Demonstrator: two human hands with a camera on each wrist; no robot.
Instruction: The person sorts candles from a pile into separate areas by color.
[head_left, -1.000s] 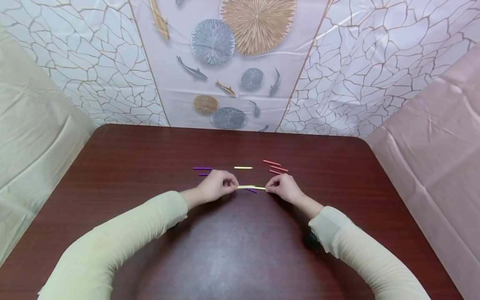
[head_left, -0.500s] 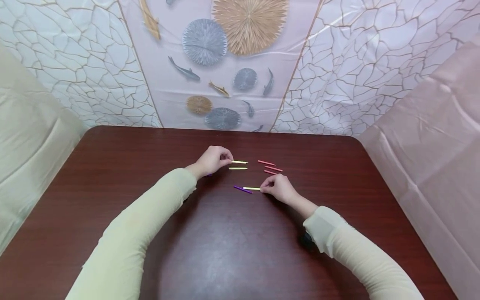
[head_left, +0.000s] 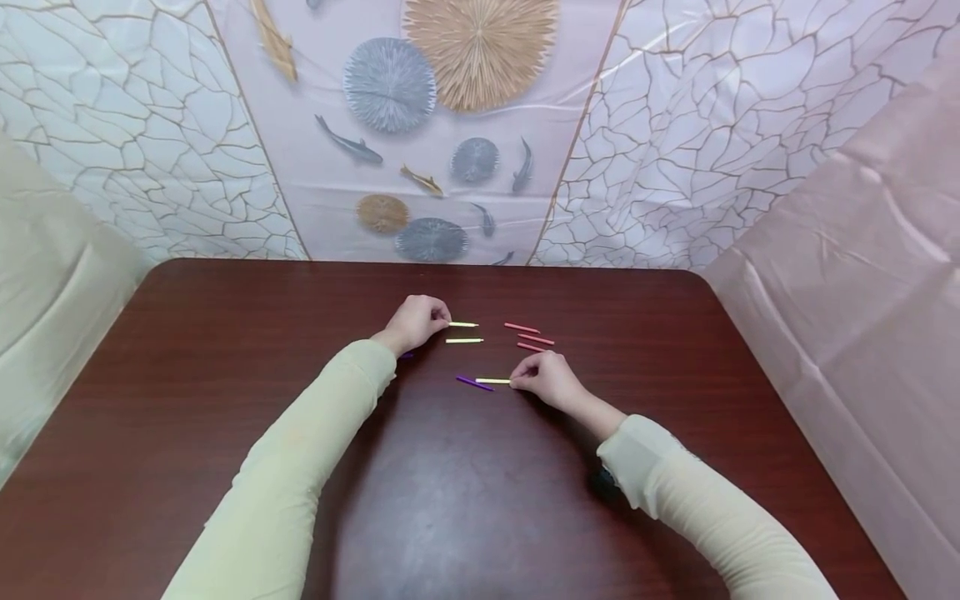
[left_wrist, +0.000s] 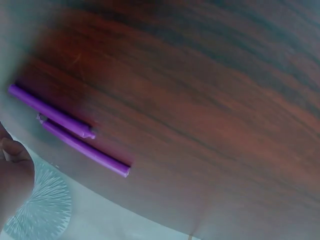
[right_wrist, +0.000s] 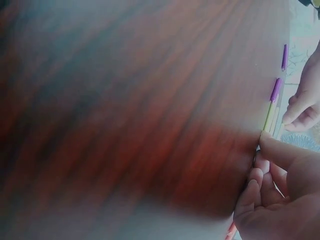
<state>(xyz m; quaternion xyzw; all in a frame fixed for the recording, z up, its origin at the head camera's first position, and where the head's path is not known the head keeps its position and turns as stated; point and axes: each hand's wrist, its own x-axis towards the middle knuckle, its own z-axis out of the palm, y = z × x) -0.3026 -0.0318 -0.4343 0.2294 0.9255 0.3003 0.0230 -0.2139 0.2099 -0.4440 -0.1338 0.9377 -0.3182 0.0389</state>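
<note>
My left hand (head_left: 417, 320) pinches the left end of a yellow candle (head_left: 464, 324), held just beyond a second yellow candle (head_left: 465, 340) lying on the table. My right hand (head_left: 550, 380) pinches the right end of a third yellow candle (head_left: 492, 381). That one overlaps a slanted purple candle (head_left: 475, 383) in the head view. Two more purple candles, one of them (left_wrist: 52, 112) with a small nub at its tip, lie side by side in the left wrist view. The left arm mostly hides these in the head view.
Several red candles, one in the middle (head_left: 536, 339), lie just beyond my right hand. All of this is on a dark brown wooden table (head_left: 450, 500). A patterned cloth (head_left: 472, 225) hangs along its far edge, with pale cloth at both sides.
My left hand has carried its yellow candle away from the right hand's candle to the far side, above the lying yellow one. The right hand keeps its grip. The head view has shifted slightly.
</note>
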